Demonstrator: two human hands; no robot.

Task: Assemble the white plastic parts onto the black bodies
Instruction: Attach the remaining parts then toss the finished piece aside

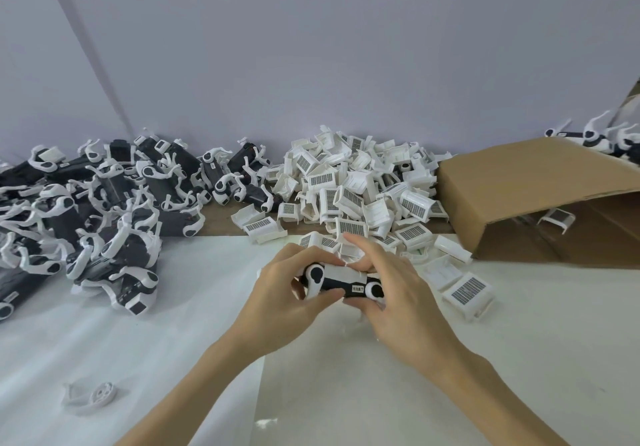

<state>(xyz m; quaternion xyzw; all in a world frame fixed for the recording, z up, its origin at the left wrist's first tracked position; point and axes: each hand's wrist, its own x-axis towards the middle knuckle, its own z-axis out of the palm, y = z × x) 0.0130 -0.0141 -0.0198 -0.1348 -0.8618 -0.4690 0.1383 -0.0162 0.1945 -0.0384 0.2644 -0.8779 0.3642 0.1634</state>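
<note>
Hands: left hand (284, 293) and right hand (388, 293) both grasp one black body (341, 281); white part apparently fitted.

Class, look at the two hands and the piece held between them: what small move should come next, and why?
Probably press the white cover fully down onto the black body. Both the left hand and the right hand already grip that body, and the right fingers rest on the cover's upper edge. Whether it has clicked home cannot be seen.
</note>
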